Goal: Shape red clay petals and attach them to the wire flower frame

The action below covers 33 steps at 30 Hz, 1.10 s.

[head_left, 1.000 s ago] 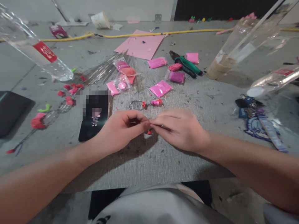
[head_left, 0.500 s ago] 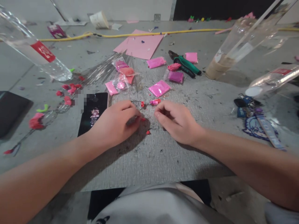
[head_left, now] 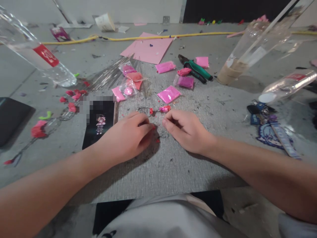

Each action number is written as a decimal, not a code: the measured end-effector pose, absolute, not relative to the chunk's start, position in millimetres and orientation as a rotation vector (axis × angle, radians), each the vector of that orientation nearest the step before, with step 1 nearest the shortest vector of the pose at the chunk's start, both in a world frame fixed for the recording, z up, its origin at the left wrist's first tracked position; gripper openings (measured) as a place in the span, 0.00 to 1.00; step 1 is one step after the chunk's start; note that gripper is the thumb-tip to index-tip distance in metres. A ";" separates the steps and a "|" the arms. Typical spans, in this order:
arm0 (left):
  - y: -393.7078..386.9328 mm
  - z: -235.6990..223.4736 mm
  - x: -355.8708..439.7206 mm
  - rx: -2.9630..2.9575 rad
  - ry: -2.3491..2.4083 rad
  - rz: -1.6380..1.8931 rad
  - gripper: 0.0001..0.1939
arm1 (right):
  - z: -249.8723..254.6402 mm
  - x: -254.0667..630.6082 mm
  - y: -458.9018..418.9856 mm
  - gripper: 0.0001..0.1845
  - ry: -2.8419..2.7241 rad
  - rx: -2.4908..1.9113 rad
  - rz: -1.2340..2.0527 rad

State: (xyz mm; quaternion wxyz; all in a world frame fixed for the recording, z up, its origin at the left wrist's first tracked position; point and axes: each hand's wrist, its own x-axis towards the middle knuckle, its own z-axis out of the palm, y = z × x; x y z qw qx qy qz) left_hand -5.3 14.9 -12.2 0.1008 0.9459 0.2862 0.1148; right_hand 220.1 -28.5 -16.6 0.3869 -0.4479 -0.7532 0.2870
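My left hand rests on the table with its fingers pinched together. A bit of red clay shows at its fingertips. Facing it, my right hand is curled closed, thumb against the fingers; whatever it may hold is hidden. Just beyond both hands lies a twisted wire carrying small red and pink clay pieces. A tiny red crumb sits on the tabletop between the hands. The phone, screen lit, lies beside my left hand, partly covered by my wrist.
Pink clay packets and green-handled pliers lie ahead. Thin wires spread at left, near finished red clay pieces on wire. A bottle stands left, a cut plastic bottle right, with keychains nearer.
My left hand has shifted slightly down and to the right, nearer the red crumb, which shows less now. The right hand has hardly moved.
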 end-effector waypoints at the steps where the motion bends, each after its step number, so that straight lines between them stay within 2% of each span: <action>1: 14.8 -12.7 -5.1 2.821 0.845 0.330 0.13 | -17.3 220.4 -28.2 0.12 -1.926 -1.144 0.734; 12: 16.3 -17.0 2.2 2.858 0.914 0.385 0.10 | -24.7 218.6 -25.0 0.03 -1.706 -1.205 1.026; 15: 17.2 -15.4 2.0 2.766 0.919 0.409 0.08 | -22.0 219.6 -26.1 0.04 -1.723 -1.210 1.036; 20: 15.9 -13.2 2.3 2.743 0.890 0.422 0.08 | -22.1 221.4 -26.5 0.12 -1.828 -1.198 0.934; 27: 16.5 -13.8 2.4 2.762 0.881 0.420 0.13 | -28.2 220.1 -23.2 0.04 -1.679 -1.163 1.077; 33: 17.5 -14.4 0.0 2.808 0.833 0.363 0.15 | -26.5 220.0 -25.6 0.10 -1.658 -1.159 1.098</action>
